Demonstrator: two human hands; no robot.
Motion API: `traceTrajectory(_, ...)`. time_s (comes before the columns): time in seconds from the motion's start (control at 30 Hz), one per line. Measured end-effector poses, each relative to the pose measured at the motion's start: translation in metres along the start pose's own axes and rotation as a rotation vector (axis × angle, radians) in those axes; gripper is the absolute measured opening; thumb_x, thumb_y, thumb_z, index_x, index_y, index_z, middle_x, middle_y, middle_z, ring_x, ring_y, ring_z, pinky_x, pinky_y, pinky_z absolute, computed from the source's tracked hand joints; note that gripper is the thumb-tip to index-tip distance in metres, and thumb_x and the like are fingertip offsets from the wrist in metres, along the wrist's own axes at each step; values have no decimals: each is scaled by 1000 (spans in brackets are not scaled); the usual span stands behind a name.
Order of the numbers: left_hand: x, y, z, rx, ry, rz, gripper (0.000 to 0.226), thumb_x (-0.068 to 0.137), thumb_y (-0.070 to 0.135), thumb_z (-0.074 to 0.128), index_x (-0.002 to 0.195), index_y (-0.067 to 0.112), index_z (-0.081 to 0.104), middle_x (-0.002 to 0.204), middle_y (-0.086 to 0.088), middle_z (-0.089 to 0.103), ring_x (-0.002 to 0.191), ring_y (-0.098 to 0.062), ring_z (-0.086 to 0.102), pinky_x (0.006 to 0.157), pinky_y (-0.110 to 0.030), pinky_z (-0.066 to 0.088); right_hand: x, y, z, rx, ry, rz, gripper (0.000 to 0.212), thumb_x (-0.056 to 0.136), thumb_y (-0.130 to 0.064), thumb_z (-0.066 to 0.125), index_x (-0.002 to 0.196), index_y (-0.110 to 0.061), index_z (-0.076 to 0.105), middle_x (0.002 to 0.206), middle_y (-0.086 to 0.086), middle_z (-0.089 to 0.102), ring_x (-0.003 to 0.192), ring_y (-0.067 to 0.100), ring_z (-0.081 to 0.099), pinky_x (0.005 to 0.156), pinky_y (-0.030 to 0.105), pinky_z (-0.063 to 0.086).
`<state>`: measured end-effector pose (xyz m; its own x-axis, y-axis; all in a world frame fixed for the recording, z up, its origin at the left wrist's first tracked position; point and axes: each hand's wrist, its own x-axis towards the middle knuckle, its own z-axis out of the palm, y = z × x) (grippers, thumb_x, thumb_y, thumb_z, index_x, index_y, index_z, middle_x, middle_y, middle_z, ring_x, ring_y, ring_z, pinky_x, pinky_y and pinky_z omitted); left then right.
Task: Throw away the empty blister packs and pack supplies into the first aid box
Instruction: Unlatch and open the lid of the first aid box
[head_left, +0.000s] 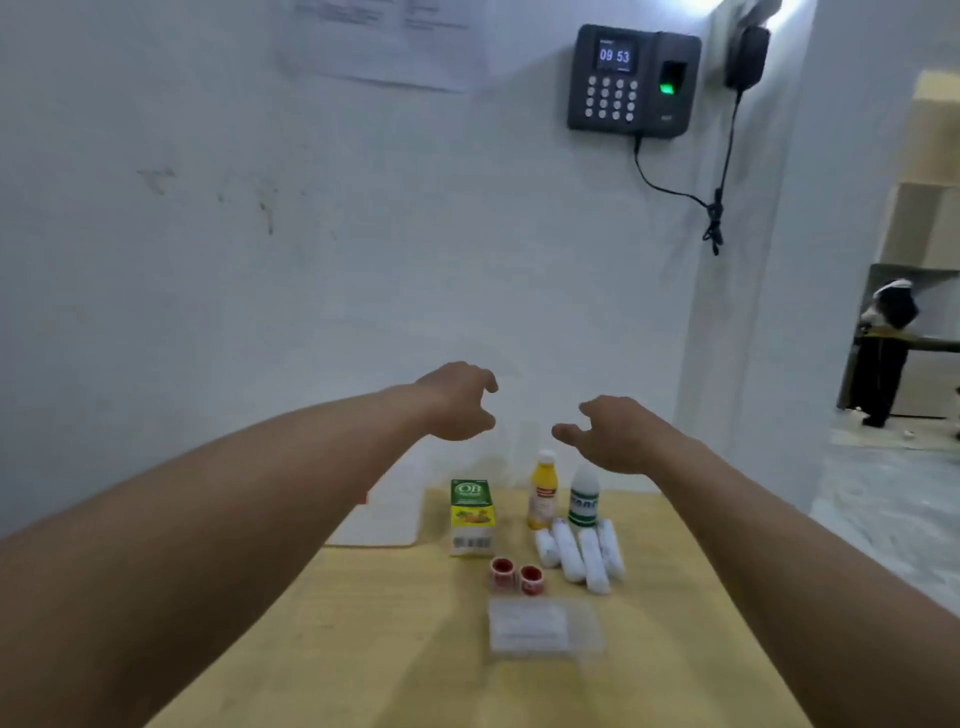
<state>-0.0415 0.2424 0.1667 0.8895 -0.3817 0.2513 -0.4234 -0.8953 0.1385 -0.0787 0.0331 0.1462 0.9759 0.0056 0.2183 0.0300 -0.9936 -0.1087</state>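
Head view. Both bare arms are stretched forward above a yellow worktop (363, 623) that stands against a white wall (260, 234).

The left hand (457, 402) hangs in the air above the far edge of the worktop, fingers (485, 382) spread and curled, grasping nothing. The right hand (610, 434) is level with it and a little apart from it, fingers (566, 431) likewise loose and holding nothing. Neither hand touches any item.

On the worktop, far left, lies a white flat box (384, 514), partly hidden by the left forearm; whether it is open cannot be told. Just right of it stands a green carton (471, 517). Further right stand an orange bottle (543, 491) and a white bottle (584, 499) with a green label, side by side. In front of the bottles lie four white rolls (582, 556), close together. Near the carton's foot stand two small red-and-white tape rolls (517, 576), just beside each other. Nearest the camera lies a clear flat pack (543, 626); it is blurred, and its contents cannot be made out.

On the wall above hang a dark keypad device (634, 80) showing 09 53, a black adapter (747, 57) with cable, and a paper sheet (384, 41). A figure in dark clothing (885, 353) stands far right, in the next room.
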Motion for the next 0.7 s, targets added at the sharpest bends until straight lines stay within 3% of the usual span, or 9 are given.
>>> traceTrajectory(0.1,-16,-35,-9,-4,21,-66,56,93,31,59,144,18,41,141,-7,47,131,-24,42,94,-33,41,14,-35,10,20,-9,-61,67,98,-59,41,134,-3,55,137,13,57,126,29,52,100,40,44)
traceTrajectory(0.17,-26,-57,-12,8,30,-103,56,93,31,59,144,16,42,143,-7,46,133,-24,42,100,-34,39,20,-57,17,28,-16,-99,66,98,-59,41,132,-3,56,135,14,58,125,30,52,99,40,45)
traceTrajectory(0.43,-49,-123,2,16,33,-178,58,94,35,59,145,14,42,151,-6,41,139,-24,37,111,-34,31,36,-120,41,77,-55,-176,68,98,-58,42,140,-6,50,143,12,52,133,28,46,105,40,41)
traceTrajectory(0.7,-77,-163,48,66,23,-202,61,89,43,61,144,25,42,144,-5,44,128,-26,46,103,-41,43,37,-166,76,94,-69,-307,65,100,-51,44,151,-12,38,156,7,39,144,23,33,113,37,30)
